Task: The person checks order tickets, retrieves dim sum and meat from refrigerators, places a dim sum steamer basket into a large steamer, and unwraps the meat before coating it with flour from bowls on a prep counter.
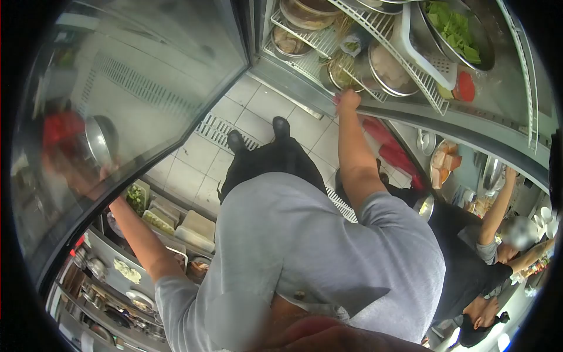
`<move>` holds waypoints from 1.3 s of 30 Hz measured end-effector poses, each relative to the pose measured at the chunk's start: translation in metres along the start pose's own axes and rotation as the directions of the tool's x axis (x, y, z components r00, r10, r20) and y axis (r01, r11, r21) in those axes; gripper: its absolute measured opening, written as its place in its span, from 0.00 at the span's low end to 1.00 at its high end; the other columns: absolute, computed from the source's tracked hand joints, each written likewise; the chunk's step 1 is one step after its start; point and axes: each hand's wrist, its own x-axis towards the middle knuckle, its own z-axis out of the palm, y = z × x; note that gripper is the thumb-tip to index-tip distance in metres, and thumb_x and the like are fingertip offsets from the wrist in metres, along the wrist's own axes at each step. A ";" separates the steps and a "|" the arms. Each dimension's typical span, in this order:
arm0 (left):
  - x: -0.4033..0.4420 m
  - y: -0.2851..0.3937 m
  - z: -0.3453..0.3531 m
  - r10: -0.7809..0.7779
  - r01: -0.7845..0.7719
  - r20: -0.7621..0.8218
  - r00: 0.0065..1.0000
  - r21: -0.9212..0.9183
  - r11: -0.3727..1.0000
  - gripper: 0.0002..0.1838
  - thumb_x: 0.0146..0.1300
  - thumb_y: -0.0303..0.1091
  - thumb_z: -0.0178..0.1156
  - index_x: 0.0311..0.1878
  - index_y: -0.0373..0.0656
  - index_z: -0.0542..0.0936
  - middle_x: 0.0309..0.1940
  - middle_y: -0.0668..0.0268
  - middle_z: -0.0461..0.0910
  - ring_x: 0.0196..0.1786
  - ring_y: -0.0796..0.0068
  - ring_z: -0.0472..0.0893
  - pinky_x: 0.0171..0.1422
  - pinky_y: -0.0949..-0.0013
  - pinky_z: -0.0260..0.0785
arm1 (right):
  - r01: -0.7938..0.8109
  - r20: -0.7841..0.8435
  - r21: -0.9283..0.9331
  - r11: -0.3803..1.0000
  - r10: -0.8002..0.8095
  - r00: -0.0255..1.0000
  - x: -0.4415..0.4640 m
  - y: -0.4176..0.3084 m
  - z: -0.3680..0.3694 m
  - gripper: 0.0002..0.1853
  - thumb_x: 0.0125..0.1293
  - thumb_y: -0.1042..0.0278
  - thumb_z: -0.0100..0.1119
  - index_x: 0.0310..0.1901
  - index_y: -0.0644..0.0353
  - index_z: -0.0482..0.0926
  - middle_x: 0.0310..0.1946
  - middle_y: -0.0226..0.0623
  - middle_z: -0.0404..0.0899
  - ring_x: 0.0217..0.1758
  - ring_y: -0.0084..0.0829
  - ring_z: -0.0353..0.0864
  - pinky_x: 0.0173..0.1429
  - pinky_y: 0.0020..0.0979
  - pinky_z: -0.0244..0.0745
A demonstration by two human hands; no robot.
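Note:
My left hand (106, 171) is at the open glass door (158, 88), its fingers closed at the lower rim of a steel bowl (98, 144). The bowl is tilted on edge, and reflections in the glass blur the outline around it. My right arm reaches forward to the fridge front, where my right hand (349, 101) is curled at the edge. Just beyond it, on the lower rack, is a bowl of pale, stringy food (343, 73). What the right fingers close on is hidden.
White wire racks (425, 91) hold several steel bowls, one with chopped green leaves (451, 29). A red-lidded jar (464, 87) stands near the rack edge. Behind my left arm are food trays (196, 226). Co-workers (469, 252) work at right. A drain grate (220, 129) crosses the tiled floor.

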 end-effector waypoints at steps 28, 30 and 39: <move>0.033 0.033 0.021 0.149 -0.178 -0.240 0.959 -0.102 0.979 0.18 0.71 0.39 0.55 0.58 0.38 0.76 0.48 0.60 0.81 0.48 0.66 0.80 0.56 0.64 0.73 | 0.171 0.265 -0.192 0.966 -0.117 0.957 -0.110 0.004 0.013 0.11 0.67 0.67 0.57 0.36 0.69 0.73 0.29 0.43 0.79 0.28 0.40 0.86 0.29 0.37 0.82; 0.031 0.034 0.021 0.160 -0.191 -0.245 0.956 -0.108 0.976 0.18 0.71 0.40 0.55 0.58 0.38 0.76 0.48 0.60 0.81 0.48 0.66 0.80 0.56 0.63 0.73 | 0.145 0.268 -0.126 0.981 -0.107 0.957 -0.112 0.008 0.026 0.10 0.67 0.69 0.58 0.35 0.69 0.73 0.26 0.44 0.78 0.25 0.38 0.85 0.26 0.34 0.79; 0.027 0.042 0.025 0.203 -0.243 -0.265 0.943 -0.127 0.962 0.19 0.72 0.40 0.55 0.59 0.39 0.76 0.49 0.60 0.81 0.49 0.65 0.80 0.58 0.62 0.72 | 0.178 0.312 -0.041 0.983 -0.157 0.937 -0.094 -0.007 0.094 0.11 0.71 0.68 0.55 0.45 0.70 0.72 0.33 0.49 0.82 0.29 0.40 0.86 0.30 0.36 0.82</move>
